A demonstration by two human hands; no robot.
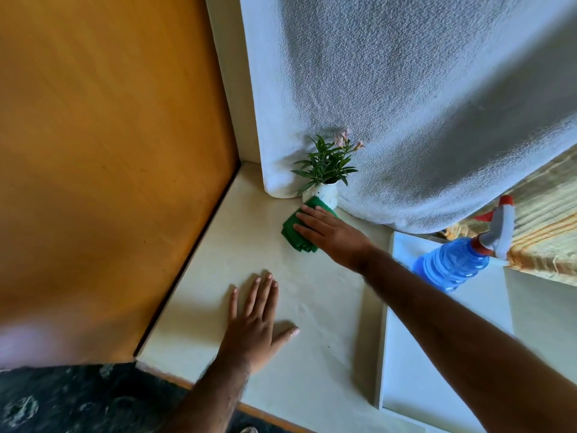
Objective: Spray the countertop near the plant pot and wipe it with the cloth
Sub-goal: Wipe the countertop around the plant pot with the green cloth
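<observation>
With my right hand flat on the folded green cloth touching the plant pot, and my left hand spread empty on the countertop, I judged short, firm strokes away from the pot best; no writing was readable on the spray bottle.

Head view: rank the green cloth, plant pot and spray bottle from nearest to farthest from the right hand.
1. Green cloth: directly under the right hand, pressed to the countertop.
2. Plant pot: just beyond the fingertips, touching the cloth's far edge.
3. Spray bottle: off to the right, by the forearm.
</observation>
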